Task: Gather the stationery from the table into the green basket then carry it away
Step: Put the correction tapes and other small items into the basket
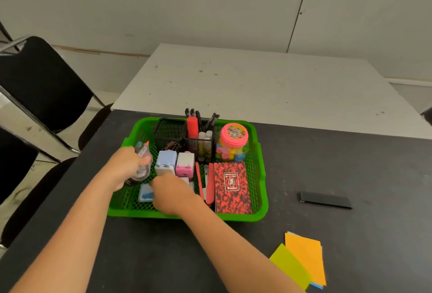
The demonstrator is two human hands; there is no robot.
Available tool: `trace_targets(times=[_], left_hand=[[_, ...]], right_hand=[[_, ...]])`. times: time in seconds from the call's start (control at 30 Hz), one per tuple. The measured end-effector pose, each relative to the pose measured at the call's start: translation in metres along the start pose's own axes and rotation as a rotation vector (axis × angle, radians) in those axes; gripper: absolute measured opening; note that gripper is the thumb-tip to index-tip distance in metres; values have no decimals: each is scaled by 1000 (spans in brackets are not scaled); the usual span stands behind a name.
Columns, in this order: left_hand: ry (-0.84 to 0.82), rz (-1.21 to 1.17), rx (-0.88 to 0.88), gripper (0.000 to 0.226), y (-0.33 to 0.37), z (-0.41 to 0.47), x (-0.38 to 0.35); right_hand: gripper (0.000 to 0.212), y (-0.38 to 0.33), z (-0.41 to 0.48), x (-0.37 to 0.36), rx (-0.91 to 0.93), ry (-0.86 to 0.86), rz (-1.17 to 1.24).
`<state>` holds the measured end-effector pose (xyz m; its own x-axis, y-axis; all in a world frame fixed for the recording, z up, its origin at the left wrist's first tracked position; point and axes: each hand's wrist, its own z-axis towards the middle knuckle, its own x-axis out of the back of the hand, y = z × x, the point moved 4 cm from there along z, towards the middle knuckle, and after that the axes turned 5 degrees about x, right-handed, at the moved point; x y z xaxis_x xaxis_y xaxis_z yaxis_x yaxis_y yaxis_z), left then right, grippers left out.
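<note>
**Two hands reach into a green basket of stationery on a dark bench**

A green basket, rectangular, of glossy plastic with lattice walls and floor, sits on a matte black bench.

The left hand is over the basket's left side. Its fingers are wrapped round a clear plastic dispenser, rounded, with blue and orange parts, blurred. The right hand is low in the basket's near middle, back upward. Its fingers are hidden, so I cannot tell whether it holds anything.

At the back of the basket stand two square black wire-mesh cups. The left cup looks hollow. The right cup holds dark pens and a thick red marker. Beside them, in the far right corner, is a round clear jar with a pink lid and pastel pieces inside.

Two small boxy blocks stand side by side in the middle, one pale blue and one white and pink. A small clear case with blue pieces lies just left of the right hand. A pink stapler lies lengthwise next to a spiral notebook with a mottled red and black cover.

Outside the basket, on the bench to the right, lie a flat black strip and, nearer, overlapping sheets of orange paper and lime paper.
</note>
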<state>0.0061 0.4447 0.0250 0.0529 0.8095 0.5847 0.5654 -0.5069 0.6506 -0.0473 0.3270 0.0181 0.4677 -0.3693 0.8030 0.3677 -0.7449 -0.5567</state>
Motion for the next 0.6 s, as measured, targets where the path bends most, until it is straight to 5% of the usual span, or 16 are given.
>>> trace_targets(times=[0.3,0.5,0.6], left_hand=[[94,437,-30,33,33,11,-19],[48,364,17,36,22,23,-24],[-45,270,-11,25,17,27,-29]], right_hand=[[32,-1,18,-13,-6,-76,-276],[29,6,15,-9,-3,-48,-315],[9,7,13,-2,28,23,-188]])
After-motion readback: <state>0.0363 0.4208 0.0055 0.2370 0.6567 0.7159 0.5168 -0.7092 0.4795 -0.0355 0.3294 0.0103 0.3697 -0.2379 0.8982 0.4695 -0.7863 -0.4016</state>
